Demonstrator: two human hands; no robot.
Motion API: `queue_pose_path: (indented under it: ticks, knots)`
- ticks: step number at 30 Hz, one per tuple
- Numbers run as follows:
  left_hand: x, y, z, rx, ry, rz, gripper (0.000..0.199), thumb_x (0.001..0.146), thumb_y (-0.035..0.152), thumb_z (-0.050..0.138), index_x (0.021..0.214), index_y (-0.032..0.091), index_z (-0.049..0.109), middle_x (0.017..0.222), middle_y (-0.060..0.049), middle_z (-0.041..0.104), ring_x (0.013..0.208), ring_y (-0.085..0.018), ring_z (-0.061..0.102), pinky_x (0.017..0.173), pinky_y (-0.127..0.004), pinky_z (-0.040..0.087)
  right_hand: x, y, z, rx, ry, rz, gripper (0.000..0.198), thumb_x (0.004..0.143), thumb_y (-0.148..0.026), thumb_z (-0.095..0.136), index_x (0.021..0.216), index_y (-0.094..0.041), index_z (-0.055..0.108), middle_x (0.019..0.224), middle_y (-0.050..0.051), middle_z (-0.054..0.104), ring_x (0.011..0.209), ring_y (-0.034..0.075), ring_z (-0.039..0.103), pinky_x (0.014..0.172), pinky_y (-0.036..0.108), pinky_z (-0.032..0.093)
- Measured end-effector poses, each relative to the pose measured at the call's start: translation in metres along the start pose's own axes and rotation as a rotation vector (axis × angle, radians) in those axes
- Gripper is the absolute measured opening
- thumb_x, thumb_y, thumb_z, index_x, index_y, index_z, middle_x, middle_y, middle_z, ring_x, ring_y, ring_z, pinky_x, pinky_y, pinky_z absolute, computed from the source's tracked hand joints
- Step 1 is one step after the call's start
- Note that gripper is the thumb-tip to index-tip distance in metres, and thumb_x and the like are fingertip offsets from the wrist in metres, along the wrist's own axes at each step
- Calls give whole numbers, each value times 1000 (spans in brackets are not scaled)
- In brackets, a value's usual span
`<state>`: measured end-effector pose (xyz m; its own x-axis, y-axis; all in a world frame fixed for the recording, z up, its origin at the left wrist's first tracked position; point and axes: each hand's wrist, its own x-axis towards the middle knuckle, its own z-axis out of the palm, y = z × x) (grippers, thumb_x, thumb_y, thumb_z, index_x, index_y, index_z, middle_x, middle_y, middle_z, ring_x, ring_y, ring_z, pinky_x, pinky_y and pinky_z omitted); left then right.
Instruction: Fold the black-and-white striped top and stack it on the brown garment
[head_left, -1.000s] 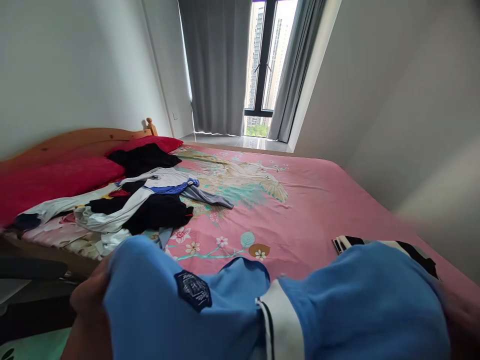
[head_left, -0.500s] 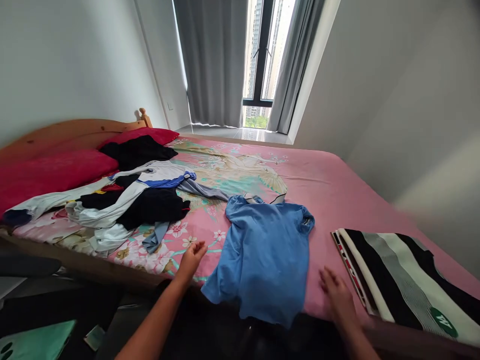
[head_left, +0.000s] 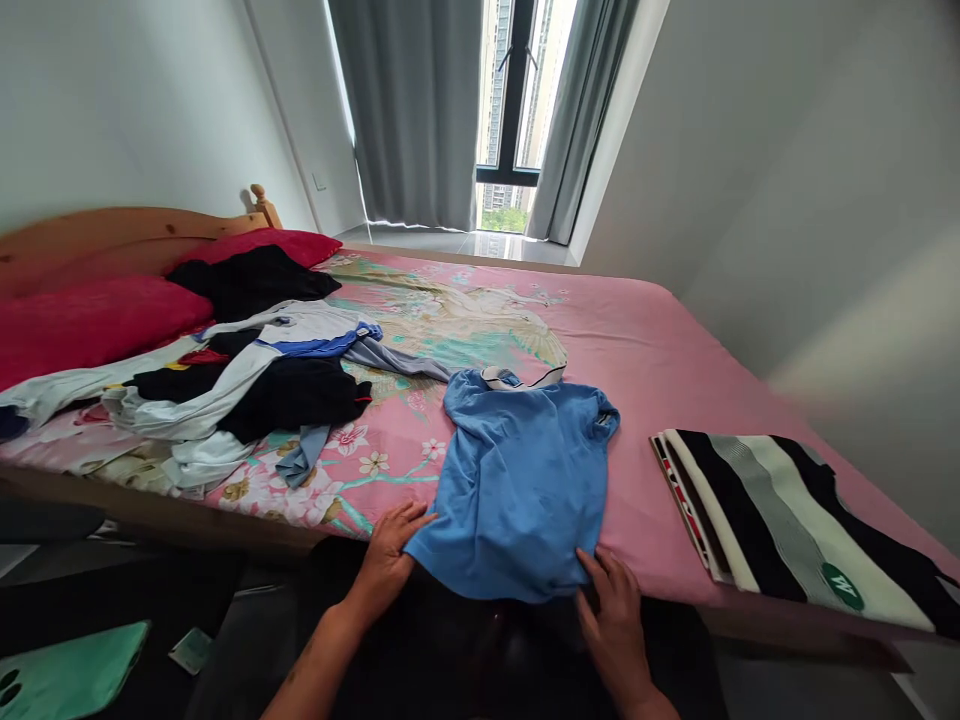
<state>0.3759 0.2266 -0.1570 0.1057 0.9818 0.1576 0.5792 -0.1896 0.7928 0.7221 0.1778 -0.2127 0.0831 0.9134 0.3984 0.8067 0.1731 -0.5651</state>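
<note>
A blue polo shirt [head_left: 525, 480] lies spread on the bed's near edge, its white, dark-edged collar pointing away from me. My left hand [head_left: 391, 548] is closed on the lower left corner of its hem, thumb beneath and fingers on top. At the lower right corner, my right hand [head_left: 611, 605] pinches the hem between thumb and fingers. The shirt's hem hangs slightly past the mattress edge between the two hands.
On the left lies a loose heap of clothes [head_left: 292, 395] near red pillows [head_left: 97, 330]. A folded striped garment stack [head_left: 787, 530] sits at the right edge. A green phone [head_left: 75, 670] lies at lower left, below bed height. Curtains [head_left: 412, 110] flank a window.
Both hands have come inward from beside the shirt and taken hold of its lower corners. The hem looks straighter and smoother. The view has shifted slightly.
</note>
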Motion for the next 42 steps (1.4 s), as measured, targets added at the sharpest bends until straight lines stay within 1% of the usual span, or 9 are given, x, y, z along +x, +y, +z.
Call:
queue_pose_path:
  ticks: [7, 13, 18, 21, 25, 27, 32, 38, 42]
  knots:
    - [18, -6, -57, -669, 568, -484, 29, 72, 31, 62, 97, 18, 62, 72, 4, 67, 75, -18, 64, 70, -27, 52, 3, -20, -23, 416, 31, 369, 31, 86, -46, 48, 99, -20, 58, 97, 8, 62, 89, 23, 58, 82, 38, 47]
    - [15, -9, -67, -729, 497, -669, 19, 73, 15, 63, 91, 18, 57, 58, 9, 60, 50, -10, 56, 48, -18, 43, -7, -47, -21, 411, -178, 190, 21, 84, -36, 52, 97, -22, 60, 97, 6, 63, 91, 21, 59, 82, 33, 47]
    - [-2, -6, -49, -641, 626, -615, 24, 74, 35, 67, 83, 21, 50, 60, 8, 53, 47, -8, 48, 45, -20, 38, -7, -62, -1, 340, -311, 234, 24, 79, -40, 56, 93, -21, 60, 95, 8, 64, 91, 26, 59, 83, 41, 46]
    - [-15, 4, -19, -616, 459, -585, 42, 66, 57, 67, 71, 18, 52, 55, 5, 49, 45, -8, 44, 44, -22, 34, -6, -65, 10, 566, -373, 471, 36, 79, -50, 52, 95, -19, 59, 95, 9, 66, 87, 26, 61, 76, 39, 48]
    - [-29, 32, 38, -506, -206, -586, 56, 60, 68, 64, 67, 13, 63, 56, 0, 54, 49, -10, 45, 47, -23, 32, -2, -66, 14, 861, -420, 603, 45, 74, -59, 55, 88, -16, 60, 85, 7, 65, 80, 23, 60, 61, 29, 46]
    - [-33, 48, 65, -493, -382, -485, 53, 65, 65, 62, 71, 13, 65, 63, -2, 58, 57, -12, 50, 54, -23, 36, -1, -69, 11, 873, -436, 576, 44, 75, -59, 55, 73, -15, 58, 66, 2, 59, 66, 17, 55, 59, 27, 42]
    - [-30, 83, 105, -701, -320, -470, 49, 69, 63, 62, 68, 15, 56, 58, 2, 52, 52, -9, 45, 51, -21, 35, 0, -90, -2, 833, -440, 468, 43, 81, -56, 51, 68, -15, 55, 56, -2, 47, 54, 10, 42, 54, 24, 33]
    - [-17, 114, 105, -1049, -185, -557, 41, 72, 52, 64, 61, 17, 45, 50, 5, 43, 45, -7, 39, 46, -20, 32, 11, -116, -23, 908, -412, 399, 42, 83, -54, 50, 66, -16, 53, 57, -3, 48, 53, 9, 41, 52, 23, 33]
    - [-23, 112, 107, -960, -165, -504, 33, 70, 46, 65, 68, 15, 53, 57, 3, 51, 51, -9, 46, 50, -21, 37, 16, -126, -32, 1047, -425, 472, 42, 85, -55, 46, 75, -16, 55, 43, -6, 44, 40, 7, 36, 46, 22, 30]
